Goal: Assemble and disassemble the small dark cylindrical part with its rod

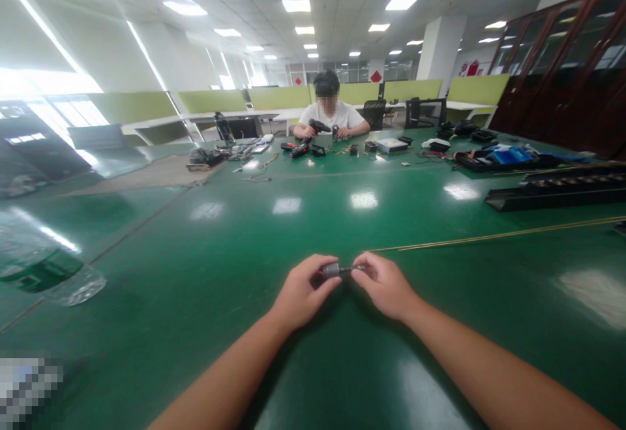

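Note:
Between thumb and fingers, my left hand (304, 290) grips a small grey cylinder (331, 270) just above the green table (274, 241). A thin dark shaft (345, 269) sticks out of the cylinder's right side. My right hand (384, 283) pinches the far end of this shaft, its thumb and index finger closed around it. The two hands are close together, and both forearms come in from the bottom of the view.
A person (332, 113) across the table holds a dark power drill (317, 126). Two thin brass-coloured rods (454, 241) and a black rail (552, 195) lie at right. A clear plastic bottle (49, 273) lies at left. Tools and small parts line the far edge.

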{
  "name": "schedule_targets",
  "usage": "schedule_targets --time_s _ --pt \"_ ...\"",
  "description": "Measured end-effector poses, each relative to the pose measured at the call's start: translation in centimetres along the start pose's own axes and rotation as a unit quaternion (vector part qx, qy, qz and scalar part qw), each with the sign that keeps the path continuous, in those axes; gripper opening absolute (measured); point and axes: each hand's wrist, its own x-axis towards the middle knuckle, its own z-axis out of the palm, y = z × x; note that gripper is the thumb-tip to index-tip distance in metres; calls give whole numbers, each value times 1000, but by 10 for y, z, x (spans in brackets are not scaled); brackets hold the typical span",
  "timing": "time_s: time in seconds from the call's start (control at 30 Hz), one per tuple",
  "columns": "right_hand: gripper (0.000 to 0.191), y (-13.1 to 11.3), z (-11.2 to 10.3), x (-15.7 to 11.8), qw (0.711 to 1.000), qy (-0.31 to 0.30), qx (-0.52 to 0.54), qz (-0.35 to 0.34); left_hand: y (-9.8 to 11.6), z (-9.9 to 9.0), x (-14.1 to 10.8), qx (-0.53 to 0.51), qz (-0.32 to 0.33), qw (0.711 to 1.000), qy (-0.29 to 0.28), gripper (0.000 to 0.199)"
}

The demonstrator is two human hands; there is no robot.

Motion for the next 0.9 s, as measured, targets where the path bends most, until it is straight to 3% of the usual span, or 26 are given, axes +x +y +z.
schedule_targets --time_s 0.37,0.53,0.67,0.77,0.9 --pt "14 4 -1 3 999 22 22 19 2 -3 1 7 -15 1000 17 27" --pt "22 11 -5 12 988 45 136 65 -4 -6 1 1 -45 998 48 29" --pt "37 16 -6 17 964 72 237 94 -9 -8 5 -108 -116 983 94 39" --pt "42 16 -5 18 965 61 239 87 -5 -22 3 -179 -162 963 122 58" --pt "42 15 -4 17 976 39 203 73 10 -69 -35 -74 -226 961 140 57"
